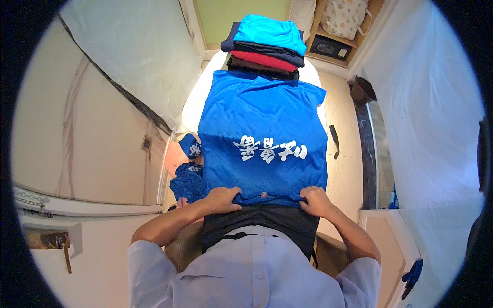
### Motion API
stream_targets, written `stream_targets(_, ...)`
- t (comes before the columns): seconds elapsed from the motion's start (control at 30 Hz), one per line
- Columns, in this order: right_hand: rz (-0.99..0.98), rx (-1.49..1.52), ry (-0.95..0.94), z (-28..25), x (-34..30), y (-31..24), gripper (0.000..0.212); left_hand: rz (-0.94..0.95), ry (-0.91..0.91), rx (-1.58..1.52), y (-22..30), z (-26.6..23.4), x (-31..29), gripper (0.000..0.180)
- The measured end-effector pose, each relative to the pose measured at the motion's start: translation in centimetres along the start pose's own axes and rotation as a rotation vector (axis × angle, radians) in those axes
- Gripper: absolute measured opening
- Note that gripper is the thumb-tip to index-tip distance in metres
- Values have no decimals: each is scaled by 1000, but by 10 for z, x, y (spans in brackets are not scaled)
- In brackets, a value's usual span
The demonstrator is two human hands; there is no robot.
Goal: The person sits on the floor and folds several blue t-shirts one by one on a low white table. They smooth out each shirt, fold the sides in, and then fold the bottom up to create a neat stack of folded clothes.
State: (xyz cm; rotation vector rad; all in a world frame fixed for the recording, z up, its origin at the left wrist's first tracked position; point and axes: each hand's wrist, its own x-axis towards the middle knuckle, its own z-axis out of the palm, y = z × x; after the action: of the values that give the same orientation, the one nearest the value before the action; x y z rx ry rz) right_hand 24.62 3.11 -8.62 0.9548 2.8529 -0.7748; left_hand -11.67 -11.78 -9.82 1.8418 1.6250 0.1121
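Note:
A blue shirt [262, 118] with white lettering lies spread flat in front of me, the lettering upside down from where I am. My left hand [223, 200] pinches its near edge on the left side. At the right end of that same edge, my right hand [314, 201] grips the cloth between thumb and fingers. A small pale tag [264, 195] shows at the near edge, between the two hands. Beyond the shirt's far edge rises a stack of folded clothes, with a bright light-blue garment [269, 35] on top and a red one [264, 60] lower down.
The white table [197, 102] shows on both sides of the shirt. More blue garments [189, 182] lie in a heap at the left, below the table. A dark strap-like thing [335, 141] lies on the floor at right. Beyond it stands a dark bin [363, 89]. Plastic sheeting [421, 102] hangs on the right.

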Motion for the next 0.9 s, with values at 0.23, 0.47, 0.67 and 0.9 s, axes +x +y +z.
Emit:
stream_targets(0.23, -124, 240, -259, -25, -15, -14, 21, 238, 3, 5, 0, 10, 17, 36)
stream_targets(0.47, -122, 150, -557, -43, -13, -30, 21, 95, -202, -202, 17, -5, 15, 34)
stream_targets(0.67, -55, 155, -655, -56, -2, -32, 22, 171, -425, -382, 3, -22, 16, 34)
stream_targets(0.9, -80, 140, -744, -52, -1, -25, 24, 117, -475, -451, 0, -31, 13, 42)
